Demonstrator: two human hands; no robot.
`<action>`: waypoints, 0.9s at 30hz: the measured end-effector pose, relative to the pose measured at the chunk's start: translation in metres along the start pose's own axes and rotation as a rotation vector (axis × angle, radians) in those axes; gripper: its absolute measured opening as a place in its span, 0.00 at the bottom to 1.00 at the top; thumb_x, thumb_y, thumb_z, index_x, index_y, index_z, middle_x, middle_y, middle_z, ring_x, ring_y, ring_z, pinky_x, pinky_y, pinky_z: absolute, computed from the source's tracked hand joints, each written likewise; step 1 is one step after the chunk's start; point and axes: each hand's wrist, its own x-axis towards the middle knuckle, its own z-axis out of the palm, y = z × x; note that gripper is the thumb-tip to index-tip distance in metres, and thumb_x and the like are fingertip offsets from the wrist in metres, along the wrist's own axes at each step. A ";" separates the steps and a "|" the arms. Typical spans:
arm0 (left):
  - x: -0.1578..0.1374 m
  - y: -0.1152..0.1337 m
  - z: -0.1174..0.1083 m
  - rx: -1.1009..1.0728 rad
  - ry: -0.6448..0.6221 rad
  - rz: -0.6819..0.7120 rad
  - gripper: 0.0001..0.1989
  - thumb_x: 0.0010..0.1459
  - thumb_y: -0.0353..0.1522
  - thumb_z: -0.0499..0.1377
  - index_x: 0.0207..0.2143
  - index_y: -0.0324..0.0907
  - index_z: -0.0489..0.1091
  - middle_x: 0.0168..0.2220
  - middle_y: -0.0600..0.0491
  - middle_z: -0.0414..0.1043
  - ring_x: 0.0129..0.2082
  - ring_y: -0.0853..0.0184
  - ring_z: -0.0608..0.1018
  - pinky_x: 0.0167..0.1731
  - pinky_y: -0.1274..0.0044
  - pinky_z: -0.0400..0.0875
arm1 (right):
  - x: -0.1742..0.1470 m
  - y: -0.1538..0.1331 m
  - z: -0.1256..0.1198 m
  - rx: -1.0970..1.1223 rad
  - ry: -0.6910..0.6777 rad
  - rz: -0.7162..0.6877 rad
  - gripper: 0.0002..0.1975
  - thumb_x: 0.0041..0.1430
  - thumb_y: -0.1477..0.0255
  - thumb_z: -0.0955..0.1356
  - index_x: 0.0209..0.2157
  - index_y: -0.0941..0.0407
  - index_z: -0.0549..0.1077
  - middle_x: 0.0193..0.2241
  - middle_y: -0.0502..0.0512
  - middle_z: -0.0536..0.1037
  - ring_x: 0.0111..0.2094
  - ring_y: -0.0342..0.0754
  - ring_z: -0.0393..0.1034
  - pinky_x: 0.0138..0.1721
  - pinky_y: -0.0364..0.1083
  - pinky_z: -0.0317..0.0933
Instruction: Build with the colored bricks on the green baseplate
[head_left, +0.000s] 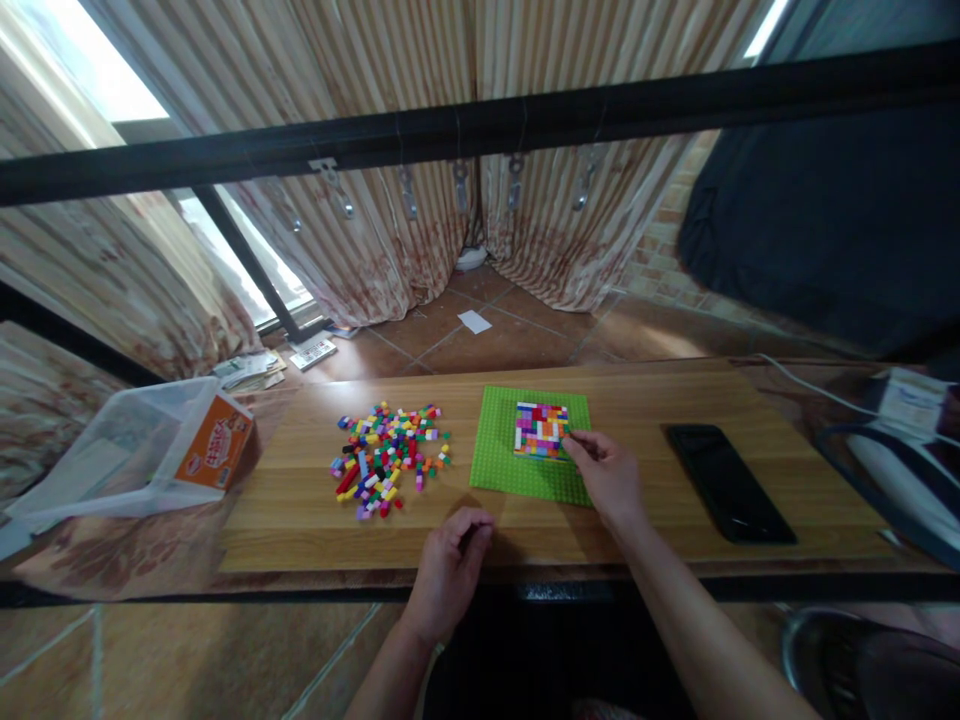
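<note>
A green studded baseplate (495, 450) lies on the wooden table, carrying a square patch of colourful toy bricks (540, 430). At the patch's right edge, my right hand (607, 475) is closed in a pinch on a toy brick, which its fingertips mostly hide. My left hand (452, 565) rests near the front edge of the table, left of and nearer than the baseplate. Its fingers are curled together, and whatever they hold, if anything, is hidden. A pile of loose toy bricks (386, 455) in many colours spreads out left of the baseplate.
On the right of the wooden table (637, 390) lies a black phone-like slab (727, 483). A clear plastic bin (142, 430) with an orange label stands off the left end. A dark metal bar (450, 125) crosses in front of the curtains (360, 60). A white cable (810, 385) runs at right.
</note>
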 end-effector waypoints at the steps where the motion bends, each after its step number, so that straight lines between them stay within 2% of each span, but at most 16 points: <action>1: 0.000 0.000 0.000 0.001 -0.001 0.003 0.10 0.61 0.37 0.53 0.38 0.42 0.72 0.32 0.51 0.75 0.34 0.67 0.76 0.34 0.77 0.69 | 0.002 0.000 0.000 0.020 -0.001 0.028 0.23 0.44 0.56 0.72 0.36 0.59 0.77 0.31 0.59 0.81 0.31 0.51 0.74 0.32 0.49 0.68; 6: 0.001 0.001 0.000 0.001 0.008 0.025 0.09 0.60 0.35 0.54 0.37 0.42 0.72 0.32 0.52 0.75 0.33 0.68 0.76 0.35 0.78 0.69 | 0.009 -0.001 0.000 0.053 -0.024 0.103 0.24 0.39 0.57 0.74 0.35 0.59 0.78 0.28 0.57 0.80 0.29 0.50 0.73 0.29 0.47 0.66; 14: 0.000 0.002 0.001 0.009 0.009 0.000 0.10 0.60 0.36 0.53 0.37 0.42 0.73 0.33 0.52 0.75 0.33 0.68 0.75 0.35 0.77 0.69 | 0.009 0.004 0.006 0.062 0.001 0.099 0.23 0.39 0.57 0.73 0.34 0.59 0.78 0.28 0.57 0.80 0.28 0.49 0.73 0.26 0.46 0.65; 21: 0.001 0.006 0.000 0.011 0.002 0.023 0.10 0.60 0.37 0.53 0.35 0.42 0.72 0.32 0.52 0.74 0.33 0.68 0.74 0.34 0.78 0.68 | 0.010 0.011 0.002 0.089 -0.055 0.086 0.24 0.39 0.55 0.73 0.35 0.59 0.77 0.30 0.58 0.81 0.31 0.51 0.74 0.30 0.48 0.67; 24: 0.001 0.006 0.000 0.023 -0.006 0.029 0.10 0.60 0.36 0.53 0.34 0.42 0.72 0.31 0.53 0.73 0.33 0.68 0.74 0.34 0.78 0.67 | 0.004 0.016 -0.004 0.158 -0.075 0.034 0.24 0.43 0.54 0.72 0.37 0.58 0.76 0.34 0.59 0.81 0.33 0.51 0.75 0.34 0.50 0.69; 27: 0.000 0.005 0.002 0.039 0.023 0.039 0.10 0.60 0.34 0.53 0.33 0.41 0.72 0.29 0.54 0.71 0.31 0.68 0.73 0.33 0.78 0.66 | -0.009 0.023 -0.012 0.159 -0.050 -0.020 0.25 0.49 0.52 0.69 0.40 0.58 0.75 0.34 0.60 0.80 0.31 0.52 0.75 0.35 0.52 0.69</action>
